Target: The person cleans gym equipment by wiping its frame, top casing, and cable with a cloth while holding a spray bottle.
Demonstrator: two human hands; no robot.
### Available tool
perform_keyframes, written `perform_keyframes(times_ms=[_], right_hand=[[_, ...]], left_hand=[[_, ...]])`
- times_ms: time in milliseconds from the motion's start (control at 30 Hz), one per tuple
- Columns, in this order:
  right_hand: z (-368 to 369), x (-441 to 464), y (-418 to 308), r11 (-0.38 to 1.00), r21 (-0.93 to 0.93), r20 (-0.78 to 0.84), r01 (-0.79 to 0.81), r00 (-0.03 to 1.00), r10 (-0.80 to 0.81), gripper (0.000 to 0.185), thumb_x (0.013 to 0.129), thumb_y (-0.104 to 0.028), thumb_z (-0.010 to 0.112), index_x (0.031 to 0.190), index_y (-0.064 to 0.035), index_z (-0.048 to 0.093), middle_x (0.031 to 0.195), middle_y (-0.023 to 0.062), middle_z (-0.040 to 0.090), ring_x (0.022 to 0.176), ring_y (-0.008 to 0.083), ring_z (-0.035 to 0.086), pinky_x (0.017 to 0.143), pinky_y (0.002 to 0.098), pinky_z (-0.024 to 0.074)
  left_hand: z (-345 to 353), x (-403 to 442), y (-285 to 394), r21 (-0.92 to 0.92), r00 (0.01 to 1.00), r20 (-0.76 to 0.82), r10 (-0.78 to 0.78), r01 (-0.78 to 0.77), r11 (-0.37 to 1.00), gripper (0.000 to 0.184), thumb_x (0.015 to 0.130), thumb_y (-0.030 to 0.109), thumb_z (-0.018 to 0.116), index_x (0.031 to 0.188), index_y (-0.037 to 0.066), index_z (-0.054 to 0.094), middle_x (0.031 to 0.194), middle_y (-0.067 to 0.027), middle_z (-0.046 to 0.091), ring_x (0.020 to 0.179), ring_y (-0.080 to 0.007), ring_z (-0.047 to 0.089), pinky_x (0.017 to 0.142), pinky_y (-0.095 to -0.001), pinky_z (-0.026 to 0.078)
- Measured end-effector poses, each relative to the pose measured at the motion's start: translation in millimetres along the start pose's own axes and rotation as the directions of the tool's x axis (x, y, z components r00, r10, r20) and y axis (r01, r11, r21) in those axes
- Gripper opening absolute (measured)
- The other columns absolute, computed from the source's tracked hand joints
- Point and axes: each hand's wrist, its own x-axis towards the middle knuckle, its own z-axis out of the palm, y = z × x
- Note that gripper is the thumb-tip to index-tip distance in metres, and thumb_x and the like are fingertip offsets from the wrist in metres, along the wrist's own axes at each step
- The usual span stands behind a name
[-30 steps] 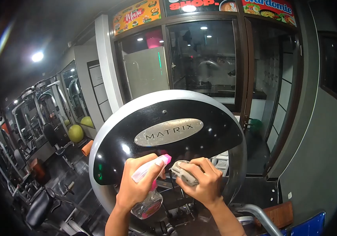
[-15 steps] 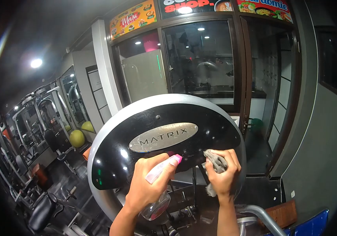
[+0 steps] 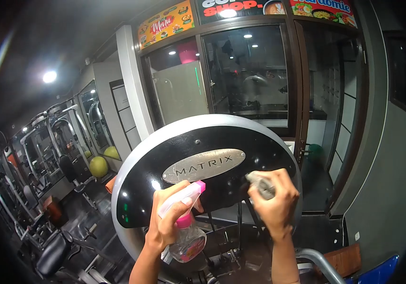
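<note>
My left hand [image 3: 166,215] is wrapped round the neck of a clear spray bottle [image 3: 189,244] with a pink and white trigger head, its nozzle pointing up and to the right. A bunched grey cloth [image 3: 262,186] is gripped in my right hand [image 3: 279,201], close in front of a glossy black panel [image 3: 231,185]. Whether the cloth touches the panel I cannot tell. The panel has a silver rim and carries an oval metal MATRIX plate [image 3: 204,165]. Small bright spots show on the black surface near the cloth.
Gym machines [image 3: 56,142] and a yellow-green exercise ball [image 3: 99,166] stand to the left. Behind the panel is a dark-framed glass front [image 3: 245,75] with food signs above. A grey curved bar [image 3: 319,261] and a blue object [image 3: 383,270] are at the lower right.
My left hand has shifted left and turned, so more of the bottle shows. My right hand with the cloth has moved slightly right and up. The view has shifted a little.
</note>
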Motion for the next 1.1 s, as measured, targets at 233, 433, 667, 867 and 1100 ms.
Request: perform_keyframes(times_ms=[233,433,667,867,1100], right_hand=[[-0.6,2.0,-16.0,0.989,0.142,0.182,0.035,0.982,-0.060,0.026,0.069,-0.019,0.083,0.094,-0.0157,0.075,0.090,0.0036,0.064,0.083,0.0255,0.067,0.072,0.0378,0.0550],[9.0,21.5,-11.7,0.995,0.072,0.113,0.067,0.991,-0.075,0.022,0.073,-0.020,0.081,0.093,-0.0134,0.073,0.090,0.0052,0.064,0.082,0.0268,0.068,0.072,0.0394,0.0551],[1.1,32.3,-7.4,0.991,0.086,0.128,0.105,0.985,-0.116,0.017,0.072,-0.019,0.079,0.089,-0.0150,0.075,0.086,0.0041,0.065,0.078,0.0239,0.069,0.069,0.0368,0.0554],[19.3,37.9,-23.3,0.963,0.158,0.193,0.220,0.949,-0.249,0.021,0.073,-0.019,0.081,0.092,-0.0163,0.073,0.091,0.0029,0.065,0.083,0.0242,0.068,0.070,0.0390,0.0552],[11.2,63.1,-10.7,0.995,0.034,0.193,0.096,0.976,-0.100,0.018,0.074,-0.024,0.079,0.088,-0.0136,0.074,0.087,0.0047,0.066,0.080,0.0255,0.069,0.072,0.0385,0.0558]], left_hand=[[1.8,4.8,4.5,0.073,0.996,0.076,0.041,-0.047,0.996,0.048,0.083,0.040,0.051,0.083,-0.006,0.065,0.071,-0.0146,0.067,0.063,-0.0224,0.062,0.060,-0.0320,0.046],[-1.3,9.4,16.9,0.015,0.989,0.109,-0.102,0.101,0.995,0.045,0.090,0.036,0.049,0.085,-0.005,0.067,0.073,-0.0141,0.068,0.064,-0.0211,0.064,0.062,-0.0313,0.049],[-15.8,33.4,28.8,0.000,0.989,0.115,-0.093,0.093,0.996,0.045,0.092,0.032,0.048,0.092,-0.009,0.067,0.074,-0.0147,0.069,0.069,-0.0210,0.067,0.063,-0.0307,0.052],[-32.1,48.7,20.3,-0.060,0.974,0.136,-0.184,0.193,0.979,0.043,0.101,0.028,0.042,0.091,-0.008,0.064,0.081,-0.0148,0.070,0.072,-0.0215,0.068,0.057,-0.0316,0.056],[-51.9,69.2,-27.7,0.116,0.999,0.041,-0.014,0.009,0.993,0.052,0.101,0.039,0.048,0.097,-0.009,0.067,0.077,-0.0159,0.070,0.056,-0.0217,0.065,0.054,-0.0305,0.055]])
